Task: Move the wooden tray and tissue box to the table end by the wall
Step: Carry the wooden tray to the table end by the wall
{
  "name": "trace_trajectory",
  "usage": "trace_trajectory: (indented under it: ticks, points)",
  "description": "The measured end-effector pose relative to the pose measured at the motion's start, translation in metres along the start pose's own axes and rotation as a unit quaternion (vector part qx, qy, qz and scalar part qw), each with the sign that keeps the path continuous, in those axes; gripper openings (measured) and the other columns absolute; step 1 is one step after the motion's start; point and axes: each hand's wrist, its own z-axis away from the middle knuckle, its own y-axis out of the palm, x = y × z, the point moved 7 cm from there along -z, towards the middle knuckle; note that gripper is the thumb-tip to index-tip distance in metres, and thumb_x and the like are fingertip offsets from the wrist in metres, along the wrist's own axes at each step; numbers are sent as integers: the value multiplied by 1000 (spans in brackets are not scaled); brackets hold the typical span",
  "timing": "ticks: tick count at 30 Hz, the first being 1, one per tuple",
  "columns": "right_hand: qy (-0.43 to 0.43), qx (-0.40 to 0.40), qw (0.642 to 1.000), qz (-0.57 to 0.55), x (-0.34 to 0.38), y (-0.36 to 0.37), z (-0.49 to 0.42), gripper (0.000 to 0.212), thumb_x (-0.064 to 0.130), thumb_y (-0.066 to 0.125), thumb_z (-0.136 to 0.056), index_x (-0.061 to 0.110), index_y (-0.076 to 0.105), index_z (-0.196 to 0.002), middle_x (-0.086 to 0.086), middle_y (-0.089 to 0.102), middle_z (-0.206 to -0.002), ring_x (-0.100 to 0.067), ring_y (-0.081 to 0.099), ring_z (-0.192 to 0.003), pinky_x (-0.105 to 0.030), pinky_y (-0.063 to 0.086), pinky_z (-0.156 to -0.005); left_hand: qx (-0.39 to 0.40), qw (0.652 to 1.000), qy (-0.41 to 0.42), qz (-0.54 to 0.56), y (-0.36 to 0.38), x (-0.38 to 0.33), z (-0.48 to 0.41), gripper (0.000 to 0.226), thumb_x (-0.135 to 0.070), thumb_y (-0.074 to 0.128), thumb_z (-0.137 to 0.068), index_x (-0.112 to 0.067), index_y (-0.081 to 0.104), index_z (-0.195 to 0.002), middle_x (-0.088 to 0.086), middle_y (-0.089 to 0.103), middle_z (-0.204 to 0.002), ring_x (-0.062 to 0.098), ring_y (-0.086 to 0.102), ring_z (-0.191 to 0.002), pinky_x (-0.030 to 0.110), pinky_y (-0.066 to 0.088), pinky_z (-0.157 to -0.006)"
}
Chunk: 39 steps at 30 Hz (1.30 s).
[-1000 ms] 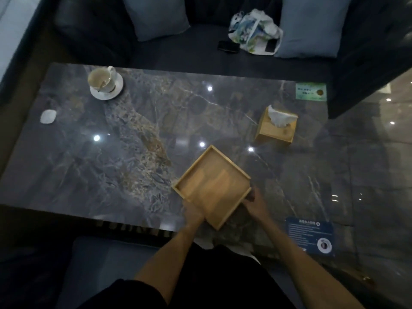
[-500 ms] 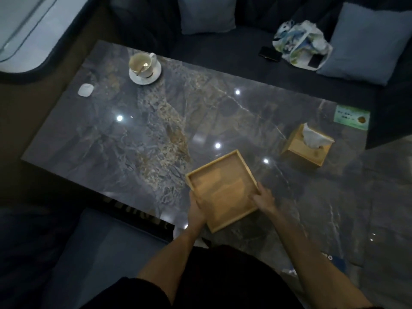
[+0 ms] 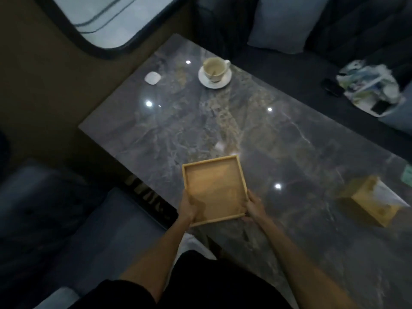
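Note:
A square, empty wooden tray (image 3: pixel 215 189) is over the near edge of the dark marble table (image 3: pixel 256 130). My left hand (image 3: pixel 189 207) grips its near-left corner, thumb inside the rim. My right hand (image 3: pixel 254 205) grips its near-right corner. The wooden tissue box (image 3: pixel 374 202), with a white tissue sticking out, stands on the table at the far right, apart from the tray. The wall with a rounded window (image 3: pixel 107 21) lies at the table's far-left end.
A white cup on a saucer (image 3: pixel 215 72) and a small white case (image 3: pixel 152 78) sit near the wall end. A bench seat with cushions, a dark phone (image 3: pixel 332 86) and a crumpled bag (image 3: pixel 370 88) runs along the table's far side.
The tray has turned in my hands and shifted left along the near edge, farther from the tissue box. My view has swung left toward the wall.

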Motion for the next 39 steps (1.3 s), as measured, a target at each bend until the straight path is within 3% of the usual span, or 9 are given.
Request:
trace_trajectory:
  ticks: [4, 7, 9, 14, 21, 26, 31, 35, 39]
  points:
    - [-28, 25, 999, 2, 48, 61, -13, 52, -10, 44, -91, 9, 48, -140, -15, 61, -122, -33, 62, -109, -42, 61, -72, 1, 1000, 0, -1, -65, -6, -30, 72, -28, 58, -89, -13, 26, -152, 13, 43, -149, 34, 46, -134, 43, 40, -110]
    - [-45, 26, 998, 41, 86, 98, -23, 62, -13, 48, -85, 7, 46, -144, -20, 64, -122, -37, 64, -110, -52, 55, -92, -21, 999, -27, 22, -110, -2, -58, 92, -33, 62, -71, -7, 28, -152, 15, 43, -148, 33, 45, -134, 44, 40, -111]
    - [-62, 30, 995, 74, 111, 123, -34, 62, -15, 52, -83, 1, 46, -143, -23, 63, -126, -31, 60, -113, -52, 48, -103, -13, 997, -53, 48, -136, 2, -80, 77, -25, 68, -85, -5, 31, -149, 15, 46, -146, 30, 48, -128, 43, 43, -109]
    - [-74, 68, 987, 127, 177, 189, -68, 55, -13, 51, -82, -4, 51, -136, -22, 62, -120, -31, 58, -108, -54, 49, -99, -32, 984, -104, 140, -202, 3, -129, 59, -15, 62, -93, -9, 36, -147, 17, 51, -139, 35, 52, -124, 45, 48, -106]
    - [-99, 74, 976, 177, 268, 286, -90, 77, 10, 58, -82, 8, 28, -153, -17, 39, -153, -35, 37, -142, -38, 31, -117, -45, 957, -149, 245, -282, 1, -195, 46, -12, 50, -101, 13, 42, -139, 37, 47, -139, 49, 49, -127, 60, 38, -111]
    - [-78, -5, 992, 96, 289, 312, -111, 87, 6, 64, -88, 5, 10, -155, -18, 9, -164, -31, 13, -152, -41, 14, -125, -34, 930, -162, 329, -311, -17, -213, 17, -23, 43, -102, -20, 54, -115, 7, 63, -111, 25, 61, -102, 34, 51, -82]
    - [-1, 0, 1000, 2, 277, 341, -113, 84, 14, 69, -87, 6, 17, -154, -24, 36, -153, -39, 40, -139, -51, 35, -115, -51, 940, -171, 290, -327, -10, -223, 38, -27, 45, -102, -14, 46, -138, 16, 60, -133, 34, 61, -118, 35, 52, -82]
    - [-18, -48, 996, 75, 280, 345, -121, 81, 17, 65, -90, 9, 17, -155, -27, 46, -146, -42, 47, -132, -49, 40, -109, -69, 938, -160, 299, -341, -8, -246, 45, -19, 52, -99, -20, 43, -142, 14, 61, -130, 25, 65, -98, 37, 58, -76]
    - [-43, -49, 995, 72, 316, 348, -146, 83, 17, 65, -89, 15, 15, -156, -23, 58, -135, -42, 57, -122, -53, 47, -103, -60, 941, -131, 305, -349, -20, -272, 53, -10, 51, -98, -22, 37, -148, 4, 58, -127, 22, 59, -111, 42, 54, -96]
